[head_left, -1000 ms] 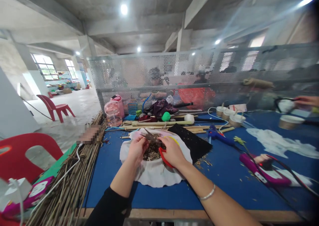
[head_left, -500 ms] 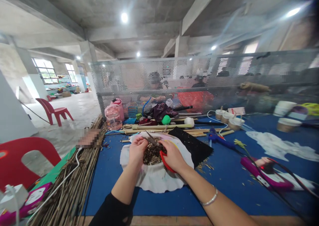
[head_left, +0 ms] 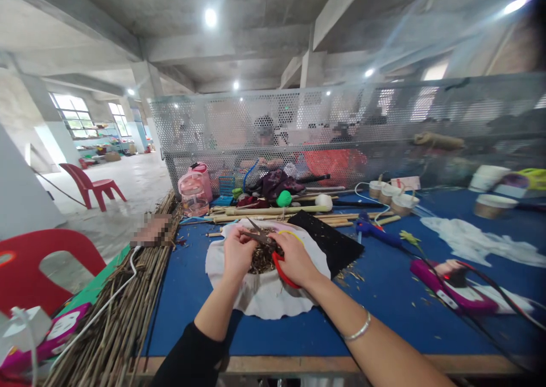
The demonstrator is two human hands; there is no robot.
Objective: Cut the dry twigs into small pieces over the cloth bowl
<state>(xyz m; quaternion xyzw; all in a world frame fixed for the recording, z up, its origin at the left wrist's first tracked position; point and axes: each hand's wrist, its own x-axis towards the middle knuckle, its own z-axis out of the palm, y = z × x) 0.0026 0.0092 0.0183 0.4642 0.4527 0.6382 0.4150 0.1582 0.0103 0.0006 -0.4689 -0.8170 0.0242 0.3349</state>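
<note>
My right hand [head_left: 293,257] is closed round the red handles of a pair of scissors [head_left: 265,239], whose dark blades stand apart and point up and left. Close by the blades, my left hand [head_left: 237,251] has its fingers pinched together; what they hold is too small to make out. Under both hands lies a heap of brown plant clippings [head_left: 262,260] in the middle of a white cloth [head_left: 273,304] with a wavy edge. The cloth rests on the blue table [head_left: 384,324].
A bundle of thin sticks [head_left: 115,318] runs along the left. Behind the cloth are bamboo sticks [head_left: 277,209], a green ball [head_left: 284,198] and a black sheet [head_left: 336,247]. At right lie a blue glue gun [head_left: 377,238], paper cups [head_left: 403,203] and a purple power strip [head_left: 452,290].
The left hand has shifted slightly up and right, closer to the scissor blades. The whole view has tilted a little, showing more of the table's front edge.
</note>
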